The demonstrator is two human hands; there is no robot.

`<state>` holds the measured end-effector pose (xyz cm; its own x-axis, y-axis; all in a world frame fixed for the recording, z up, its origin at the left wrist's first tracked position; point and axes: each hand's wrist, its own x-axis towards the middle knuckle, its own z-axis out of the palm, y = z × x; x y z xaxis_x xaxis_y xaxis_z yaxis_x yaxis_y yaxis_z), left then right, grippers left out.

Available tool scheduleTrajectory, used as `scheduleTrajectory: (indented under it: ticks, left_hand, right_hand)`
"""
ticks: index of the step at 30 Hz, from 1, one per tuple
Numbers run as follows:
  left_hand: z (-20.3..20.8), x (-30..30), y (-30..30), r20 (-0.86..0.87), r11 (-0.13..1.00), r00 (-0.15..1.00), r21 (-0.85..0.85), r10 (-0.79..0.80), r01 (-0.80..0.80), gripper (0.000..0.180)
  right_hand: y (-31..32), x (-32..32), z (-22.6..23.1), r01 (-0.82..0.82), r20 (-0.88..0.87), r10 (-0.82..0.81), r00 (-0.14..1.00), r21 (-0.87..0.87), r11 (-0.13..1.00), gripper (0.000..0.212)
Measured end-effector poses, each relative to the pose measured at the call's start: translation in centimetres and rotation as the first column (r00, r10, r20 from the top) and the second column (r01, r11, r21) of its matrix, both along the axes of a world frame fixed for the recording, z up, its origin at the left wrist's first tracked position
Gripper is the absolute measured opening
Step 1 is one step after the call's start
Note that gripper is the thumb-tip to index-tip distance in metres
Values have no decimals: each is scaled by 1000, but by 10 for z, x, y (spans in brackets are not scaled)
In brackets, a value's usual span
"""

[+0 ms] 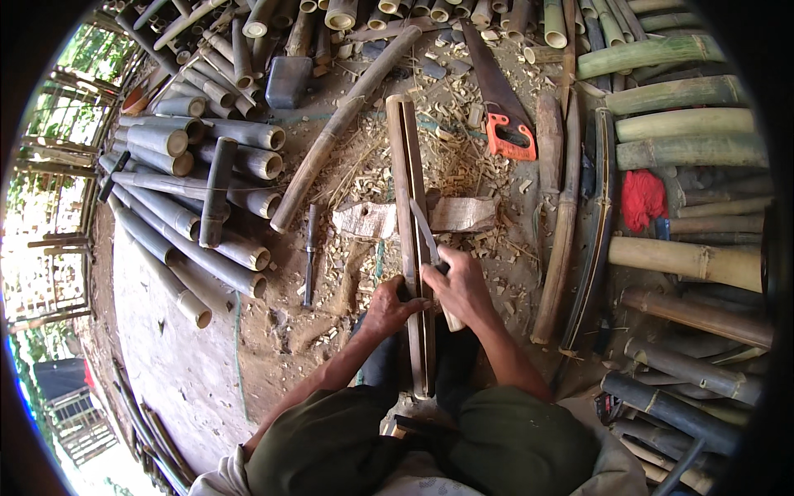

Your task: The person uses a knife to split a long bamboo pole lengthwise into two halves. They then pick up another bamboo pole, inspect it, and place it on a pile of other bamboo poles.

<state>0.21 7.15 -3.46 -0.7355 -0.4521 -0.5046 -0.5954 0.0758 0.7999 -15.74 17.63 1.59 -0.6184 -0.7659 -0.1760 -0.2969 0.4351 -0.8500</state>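
Brown bamboo [403, 165] stretches away from me, a long dark groove running down its length — paler at the cut far end, dull along its sides. It lies across a pale, rough-hewn wooden block [364, 220], its near end between my legs. My left hand [389, 307] grips it; my right hand [459, 285] is closed round a knife [424, 227] — blade at the bamboo's right side. Dark marks on the orange saw handle [511, 138] are too small to read.

Bamboo piece [406, 223] across block [364, 221], chisel [311, 256] left
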Motion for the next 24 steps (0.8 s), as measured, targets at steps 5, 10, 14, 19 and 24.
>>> scheduleTrajectory:
  ticks: [5, 10, 14, 19, 24]
  left_hand:
    - [-15, -2, 1, 23, 993, 998, -100, -58, 60, 60]
    - [-28, 10, 2, -41, 994, 999, -108, -11, 7, 62]
    - [-47, 12, 4, -131, 998, 990, 8, 60, -59, 61]
    - [-7, -11, -1, -11, 995, 996, 26, 92, -91, 60]
    - [1, -26, 5, -86, 966, 978, -163, 190, -202, 58]
  right_hand:
    - [-59, -48, -3, 75, 62, -78, 995, 49, 996, 28]
    - [-85, -77, 42, 254, 282, -185, 941, -229, 940, 34]
    - [-7, -29, 50, 170, 521, -56, 852, -173, 970, 42]
    - [63, 31, 28, 193, 679, -128, 723, -21, 981, 35]
    - [83, 41, 25, 106, 671, -133, 730, 80, 991, 27]
